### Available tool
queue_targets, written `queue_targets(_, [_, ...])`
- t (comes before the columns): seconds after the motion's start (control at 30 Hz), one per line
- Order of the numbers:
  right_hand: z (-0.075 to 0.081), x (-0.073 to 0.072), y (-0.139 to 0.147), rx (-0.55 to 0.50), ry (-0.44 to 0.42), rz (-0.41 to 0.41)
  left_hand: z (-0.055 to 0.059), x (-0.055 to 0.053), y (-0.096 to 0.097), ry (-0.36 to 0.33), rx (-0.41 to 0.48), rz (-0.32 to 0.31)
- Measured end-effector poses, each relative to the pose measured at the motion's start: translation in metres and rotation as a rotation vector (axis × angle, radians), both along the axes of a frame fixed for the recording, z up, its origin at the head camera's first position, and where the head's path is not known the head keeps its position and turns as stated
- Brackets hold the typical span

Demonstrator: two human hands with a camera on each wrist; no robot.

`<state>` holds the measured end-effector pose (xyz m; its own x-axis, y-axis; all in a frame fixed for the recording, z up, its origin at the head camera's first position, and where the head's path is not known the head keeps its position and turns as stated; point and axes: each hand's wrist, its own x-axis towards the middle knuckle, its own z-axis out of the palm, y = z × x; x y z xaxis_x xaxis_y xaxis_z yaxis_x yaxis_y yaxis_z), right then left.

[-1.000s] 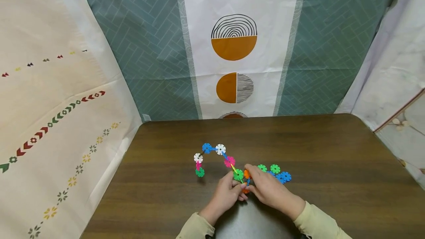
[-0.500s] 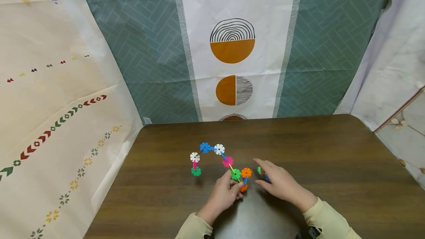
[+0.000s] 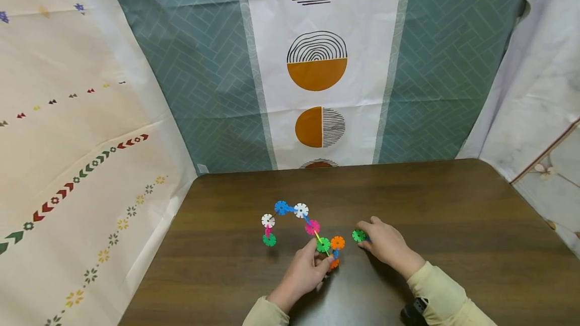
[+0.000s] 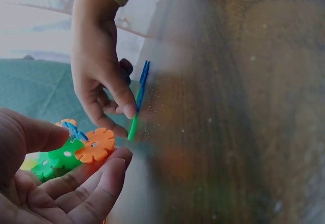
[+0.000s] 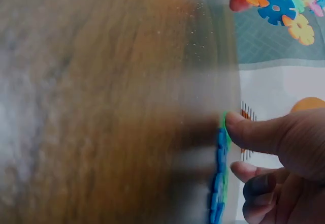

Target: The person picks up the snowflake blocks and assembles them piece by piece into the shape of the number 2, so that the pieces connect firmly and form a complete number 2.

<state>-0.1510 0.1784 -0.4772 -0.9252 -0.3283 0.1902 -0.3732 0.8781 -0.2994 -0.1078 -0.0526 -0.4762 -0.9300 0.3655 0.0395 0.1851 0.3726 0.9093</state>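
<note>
In my left hand (image 3: 304,268) I pinch one end of a string of slotted plastic snowflake discs, close to a lower orange disc (image 3: 334,263). From there the string passes a green disc (image 3: 323,245), a pink disc (image 3: 312,227), a white disc (image 3: 301,210) and a blue disc (image 3: 281,208), arching out to a green end disc (image 3: 269,240). Another orange disc (image 4: 96,145) sticks out past my left fingertips. My right hand (image 3: 388,244) has thumb and forefinger at opposite edges of a loose green disc (image 3: 359,235) lying flat on the table.
Blue discs (image 5: 219,168) lie in a flat row beside the loose green one, mostly under my right hand in the head view. A brown wooden table (image 3: 217,286) carries everything. Patterned cloths (image 3: 217,89) hang behind it and at both sides. My right wrist wears a dark band (image 3: 414,311).
My right hand has let go of the string, moved right to the loose discs and closed its fingers in on a green one. The left hand keeps its pinch on the string.
</note>
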Motion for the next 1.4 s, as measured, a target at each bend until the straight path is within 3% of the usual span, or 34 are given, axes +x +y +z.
queue_targets(0.13, [-0.001,-0.002,-0.002,-0.007,0.016,-0.002,-0.002,0.001,0.001,0.023,0.019,0.011])
queue_targets(0.37, [-0.003,-0.001,-0.001,-0.118,-0.109,-0.028,-0.003,0.002,0.003,0.010,0.035,0.035])
queue_targets(0.57, [0.000,0.001,0.000,-0.311,-0.146,0.032,-0.006,0.001,0.004,0.019,0.011,0.051])
queue_targets(0.77, [0.011,0.007,-0.003,-0.537,-0.258,0.096,-0.007,-0.001,0.004,0.039,-0.011,0.063])
queue_targets(0.9, [0.020,0.012,-0.008,-0.602,-0.264,0.102,-0.007,-0.002,0.004,0.050,-0.009,0.067])
queue_targets(1.17, [0.029,0.015,-0.015,-0.600,-0.197,0.073,-0.006,-0.002,0.006,0.055,-0.009,0.065])
queue_targets(1.4, [0.029,0.018,-0.024,-0.479,-0.079,0.080,-0.005,-0.001,0.008,0.109,-0.063,0.056])
